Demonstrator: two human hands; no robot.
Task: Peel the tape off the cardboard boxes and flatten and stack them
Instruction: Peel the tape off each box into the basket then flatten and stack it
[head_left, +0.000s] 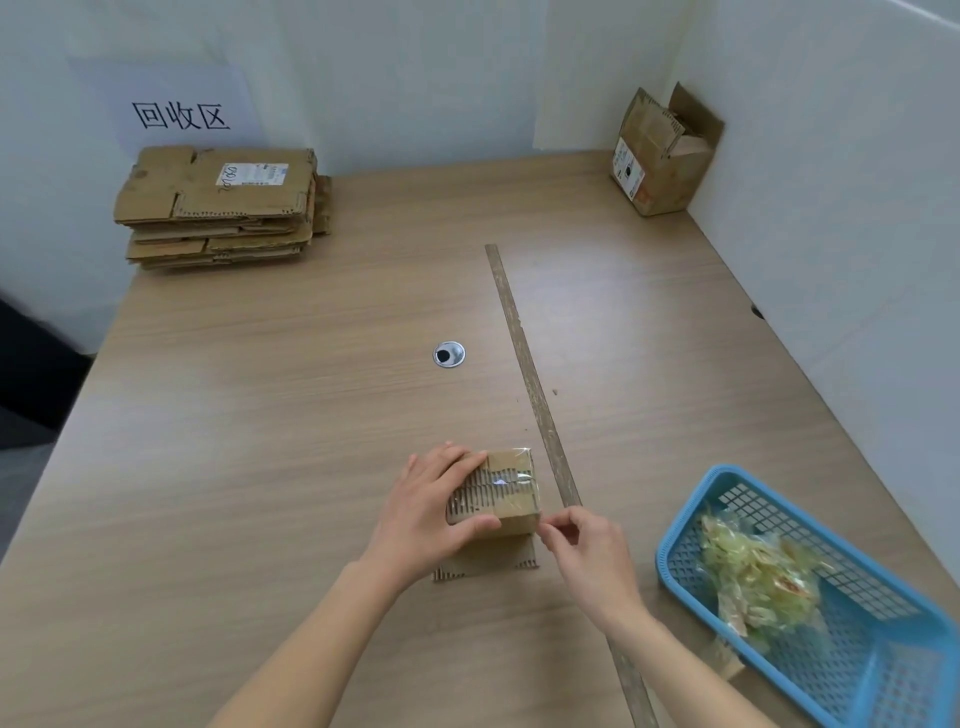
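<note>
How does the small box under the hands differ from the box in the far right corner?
The small box is closed and wrapped in clear tape; the corner box stands with its flaps open. The small box is held by the left hand while the right hand pinches at its tape; the corner box stands untouched by the wall. Both are brown cardboard, not yet flattened.

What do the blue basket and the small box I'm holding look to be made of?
The blue basket: apparently moulded plastic, slightly glossy, judging by its uniform colour and lattice walls.
The small box: brown corrugated cardboard, matte; fluting shows along a torn edge. A shiny clear film, likely tape, covers its top.
</note>
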